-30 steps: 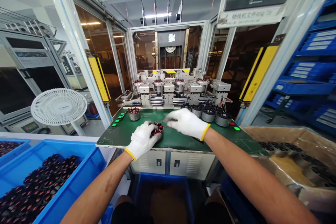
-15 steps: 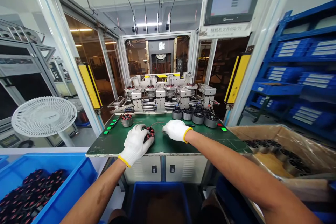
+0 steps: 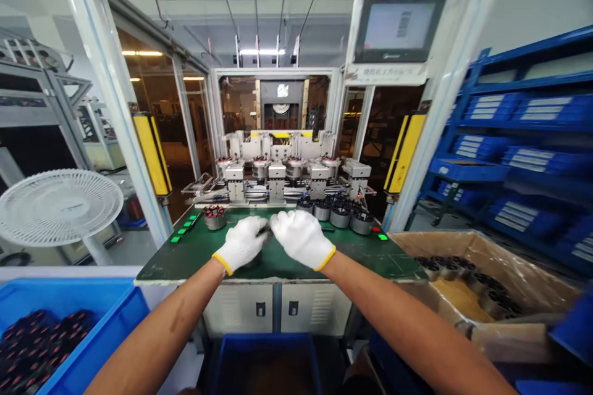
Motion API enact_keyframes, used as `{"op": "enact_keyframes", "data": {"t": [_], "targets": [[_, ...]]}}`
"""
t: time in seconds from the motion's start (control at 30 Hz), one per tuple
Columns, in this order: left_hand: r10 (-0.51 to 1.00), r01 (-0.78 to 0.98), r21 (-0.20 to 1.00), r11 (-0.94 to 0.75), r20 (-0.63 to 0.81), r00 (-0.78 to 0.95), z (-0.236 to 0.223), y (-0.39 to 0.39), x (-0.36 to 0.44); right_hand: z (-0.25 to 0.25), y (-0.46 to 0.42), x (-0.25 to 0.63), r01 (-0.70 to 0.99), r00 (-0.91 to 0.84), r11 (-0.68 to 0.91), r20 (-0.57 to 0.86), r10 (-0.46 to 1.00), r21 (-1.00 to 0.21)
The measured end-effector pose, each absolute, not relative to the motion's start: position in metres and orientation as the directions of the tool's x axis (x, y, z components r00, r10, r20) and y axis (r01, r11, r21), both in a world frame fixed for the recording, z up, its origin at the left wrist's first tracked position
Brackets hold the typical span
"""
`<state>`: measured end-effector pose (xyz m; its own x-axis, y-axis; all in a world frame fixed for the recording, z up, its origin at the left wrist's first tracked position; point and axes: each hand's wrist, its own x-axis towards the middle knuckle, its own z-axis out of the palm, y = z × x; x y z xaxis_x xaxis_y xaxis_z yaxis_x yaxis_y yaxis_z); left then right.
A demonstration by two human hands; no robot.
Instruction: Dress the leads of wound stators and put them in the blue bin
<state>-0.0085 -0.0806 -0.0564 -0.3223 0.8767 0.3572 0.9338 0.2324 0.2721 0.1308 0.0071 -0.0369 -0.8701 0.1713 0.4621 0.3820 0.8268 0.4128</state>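
Observation:
Both my hands wear white gloves with yellow cuffs and meet over the green work table (image 3: 194,256). My left hand (image 3: 241,242) is closed over a wound stator, which is almost fully hidden beneath it. My right hand (image 3: 301,237) lies curled right beside it, fingertips touching the left hand's; what it pinches is hidden. Another wound stator (image 3: 214,217) with red and black coils stands at the table's back left. A row of grey stators (image 3: 340,215) lines the back right.
The winding machine (image 3: 278,173) stands behind the table between yellow light curtains (image 3: 151,154). A blue bin of wound stators (image 3: 41,345) sits at lower left, a cardboard box of stators (image 3: 467,274) at right, a white fan (image 3: 58,207) at left, blue shelving (image 3: 523,136) at far right.
My right hand has moved left and now touches my left hand over the stator. The camera has tilted up and back, so the table sits higher and farther.

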Motion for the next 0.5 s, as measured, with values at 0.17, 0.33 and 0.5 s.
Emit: {"op": "enact_keyframes", "data": {"t": [0.17, 0.33, 0.5], "targets": [[0.899, 0.868, 0.486, 0.096, 0.331, -0.285, -0.066, -0.082, -0.019, -0.057, 0.004, 0.138, 0.318, -0.855, 0.812, 0.518, 0.022, 0.49], [0.874, 0.789, 0.614, 0.029, 0.367, -0.317, -0.067, -0.084, -0.013, -0.063, -0.007, 0.136, 0.247, -0.843, 0.828, 0.532, -0.072, 0.504], [0.863, 0.771, 0.634, 0.055, 0.358, -0.356, -0.074, -0.079, -0.018, -0.045, 0.005, 0.12, 0.427, -0.811, 0.888, 0.506, 0.293, 0.172]]}}
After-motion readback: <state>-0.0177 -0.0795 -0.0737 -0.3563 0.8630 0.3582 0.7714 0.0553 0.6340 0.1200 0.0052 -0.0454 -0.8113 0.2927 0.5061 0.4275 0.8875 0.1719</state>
